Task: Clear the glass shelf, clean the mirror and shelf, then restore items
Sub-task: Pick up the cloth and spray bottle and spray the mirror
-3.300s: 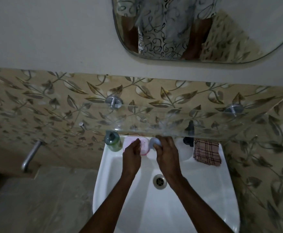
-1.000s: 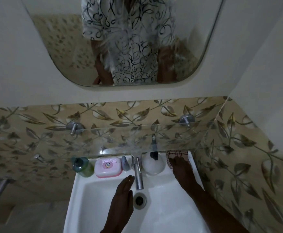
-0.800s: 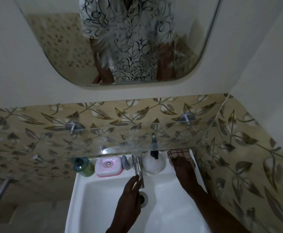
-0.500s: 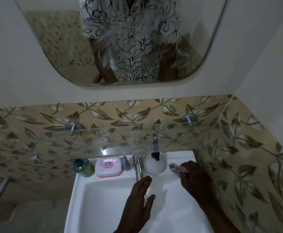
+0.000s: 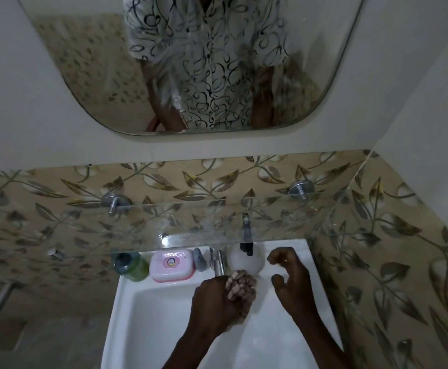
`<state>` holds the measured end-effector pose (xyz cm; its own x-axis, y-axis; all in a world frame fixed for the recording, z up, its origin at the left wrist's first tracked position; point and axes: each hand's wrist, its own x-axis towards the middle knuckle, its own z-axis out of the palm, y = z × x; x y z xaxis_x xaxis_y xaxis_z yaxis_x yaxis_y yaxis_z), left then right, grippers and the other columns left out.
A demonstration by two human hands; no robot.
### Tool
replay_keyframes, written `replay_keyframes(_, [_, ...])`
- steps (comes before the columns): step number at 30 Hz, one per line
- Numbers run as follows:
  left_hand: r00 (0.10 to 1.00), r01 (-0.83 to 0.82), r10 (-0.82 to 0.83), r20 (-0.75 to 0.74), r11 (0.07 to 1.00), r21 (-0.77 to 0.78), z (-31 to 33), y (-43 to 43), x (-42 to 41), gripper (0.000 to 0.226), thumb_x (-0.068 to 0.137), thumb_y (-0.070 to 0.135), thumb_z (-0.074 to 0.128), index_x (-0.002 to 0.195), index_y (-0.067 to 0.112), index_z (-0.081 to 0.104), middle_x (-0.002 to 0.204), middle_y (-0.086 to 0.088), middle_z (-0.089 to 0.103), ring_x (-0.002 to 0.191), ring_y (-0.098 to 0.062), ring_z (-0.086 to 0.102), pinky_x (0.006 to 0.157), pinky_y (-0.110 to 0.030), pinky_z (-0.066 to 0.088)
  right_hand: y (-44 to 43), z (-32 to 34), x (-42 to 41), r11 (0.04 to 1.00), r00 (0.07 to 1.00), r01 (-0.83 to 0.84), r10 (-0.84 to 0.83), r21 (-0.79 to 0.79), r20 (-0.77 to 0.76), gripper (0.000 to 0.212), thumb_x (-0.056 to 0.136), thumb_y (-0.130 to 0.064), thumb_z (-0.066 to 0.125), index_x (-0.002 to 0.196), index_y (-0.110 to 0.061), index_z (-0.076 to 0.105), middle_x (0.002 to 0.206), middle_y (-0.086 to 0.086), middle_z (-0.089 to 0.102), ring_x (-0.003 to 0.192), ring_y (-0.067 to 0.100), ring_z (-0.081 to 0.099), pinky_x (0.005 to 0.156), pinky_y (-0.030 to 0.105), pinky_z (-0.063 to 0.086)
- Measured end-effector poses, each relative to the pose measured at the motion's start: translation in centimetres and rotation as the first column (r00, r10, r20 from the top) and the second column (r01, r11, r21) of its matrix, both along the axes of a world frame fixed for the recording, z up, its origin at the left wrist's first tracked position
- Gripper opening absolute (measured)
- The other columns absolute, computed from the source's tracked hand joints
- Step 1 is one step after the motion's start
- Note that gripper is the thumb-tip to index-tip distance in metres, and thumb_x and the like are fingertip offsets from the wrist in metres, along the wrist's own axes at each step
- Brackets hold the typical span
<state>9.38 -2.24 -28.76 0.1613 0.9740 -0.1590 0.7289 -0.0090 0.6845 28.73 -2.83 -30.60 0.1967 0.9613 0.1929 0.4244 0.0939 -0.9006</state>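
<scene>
1. The left hand (image 5: pixel 217 302) is squeezing the checked brown cloth (image 5: pixel 240 284) with closed fingers, right under the shiny metal tap (image 5: pixel 218 262), probably to get it wet for wiping.
2. The right hand (image 5: pixel 289 278) is hanging just beside it, fingers loosely curled and holding nothing.
3. The clear glass shelf (image 5: pixel 204 225) is sitting bare, so it looks ready for cleaning.
4. The green bottle (image 5: pixel 133 266), pink soap box (image 5: pixel 171 265) and round white bottle (image 5: pixel 246 259) are waiting on the white sink (image 5: pixel 148 315) rim.
5. The big wall mirror (image 5: pixel 191 62) is hanging above; the shelf is sticking out between it and the hands.
</scene>
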Motion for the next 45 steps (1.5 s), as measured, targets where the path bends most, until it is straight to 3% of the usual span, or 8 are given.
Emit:
replay_keyframes(6, [0.957, -0.028, 0.074, 0.28, 0.986, -0.166, 0.5, -0.3, -1.5, 0.052, 0.056, 0.026, 0.059, 0.104, 0.032, 0.077, 0.098, 0.021, 0.078, 0.097, 0.006, 0.071, 0.091, -0.023, 0.057, 4.6, -1.2, -1.5, 0.982, 0.993, -0.118, 0.113, -0.147, -0.039, 0.073, 0.069, -0.03, 0.087, 0.131, -0.03, 0.049, 0.127, -0.029, 0.054, 0.121, -0.015, 0.048, 0.097, 0.004, 0.039])
replay_keyframes(10, [0.931, -0.048, 0.121, 0.345, 0.976, -0.212, 1.1, -0.2, -2.2, 0.035, 0.079, 0.009, 0.076, 0.096, 0.036, 0.062, 0.095, 0.013, 0.073, 0.09, -0.009, 0.07, 0.089, -0.028, 0.059, 6.8, -1.6, -3.0, 0.99, 0.998, -0.051, 0.044, -0.134, -0.053, 0.047, 0.066, -0.043, 0.085, 0.105, -0.03, 0.063, 0.097, -0.006, 0.071, 0.094, -0.003, 0.065, 0.084, 0.021, 0.052])
replay_keyframes(13, [0.883, -0.058, 0.162, 0.44, 0.969, -0.242, 1.3, -0.1, -2.6, 0.036, 0.088, -0.004, 0.068, 0.109, 0.024, 0.062, 0.108, -0.005, 0.072, 0.103, -0.024, 0.069, 0.098, -0.048, 0.055, 8.3, -1.4, -3.6, 0.997, 0.998, -0.022, 0.018, -0.073, -0.064, 0.054, 0.074, -0.014, 0.085, 0.122, -0.007, 0.061, 0.12, 0.015, 0.066, 0.115, 0.025, 0.062, 0.099, 0.046, 0.051])
replay_keyframes(18, [0.364, 0.292, 0.406, 0.838, 0.805, -0.517, 2.4, 0.1, -2.1, 0.025, 0.099, -0.013, 0.042, 0.104, -0.002, 0.064, 0.098, -0.017, 0.059, 0.086, -0.028, 0.056, 0.082, -0.039, 0.048, 6.4, -0.8, -4.3, 0.998, 0.997, 0.066, -0.065, -0.011, 0.05, 0.049, 0.077, -0.009, 0.064, 0.124, 0.003, 0.059, 0.11, 0.022, 0.066, 0.102, 0.025, 0.059, 0.09, 0.04, 0.051])
replay_keyframes(24, [0.148, 0.19, 0.54, 0.829, 0.807, -0.559, 2.4, -0.1, -3.3, 0.034, 0.086, -0.004, 0.055, 0.116, -0.008, 0.069, 0.117, -0.029, 0.063, 0.09, -0.034, 0.07, 0.084, -0.043, 0.059, -1.0, 0.7, -1.9, 0.986, 0.979, 0.047, -0.077, -0.158, -0.188, 0.045, 0.084, 0.007, 0.058, 0.092, -0.037, 0.068, 0.092, 0.001, 0.071, 0.091, 0.025, 0.069, 0.078, 0.036, 0.054])
replay_keyframes(30, [0.329, -0.003, 0.424, 0.844, 0.894, -0.448, 4.5, -1.8, -5.3, 0.041, 0.095, -0.012, 0.048, 0.113, 0.013, 0.075, 0.127, -0.025, 0.068, 0.105, -0.034, 0.071, 0.099, -0.05, 0.052, -7.4, 7.4, 1.5, 0.975, 0.947, 0.162, -0.197, -0.151, -0.254, 0.028, 0.088, 0.018, 0.056, 0.078, -0.008, 0.061, 0.066, 0.021, 0.054, 0.053, 0.018, 0.049, 0.052, 0.026, 0.041])
replay_keyframes(39, [0.295, -0.052, 0.398, 0.869, 0.915, -0.401, 8.1, -4.4, -7.4, 0.037, 0.102, -0.01, 0.04, 0.136, -0.007, 0.053, 0.132, -0.028, 0.063, 0.105, -0.027, 0.073, 0.094, -0.038, 0.052, -8.8, 16.1, 4.0, 0.901, 0.851, 0.361, -0.424, -0.243, -0.31, 0.021, 0.082, 0.009, 0.055, 0.065, -0.002, 0.062, 0.051, 0.007, 0.05, 0.047, 0.021, 0.048, 0.053, 0.033, 0.041])
replay_keyframes(45, [0.48, -0.078, 0.272, 0.834, 0.96, -0.268, 6.1, -5.1, -9.5, 0.038, 0.1, -0.01, 0.047, 0.135, 0.001, 0.056, 0.133, -0.024, 0.064, 0.122, -0.037, 0.063, 0.104, -0.047, 0.05, -9.5, 16.1, 2.7, 0.917, 0.871, 0.28, -0.367, -0.284, -0.328, 0.018, 0.077, 0.011, 0.06, 0.071, -0.003, 0.068, 0.063, 0.009, 0.068, 0.062, 0.022, 0.066, 0.061, 0.034, 0.055])
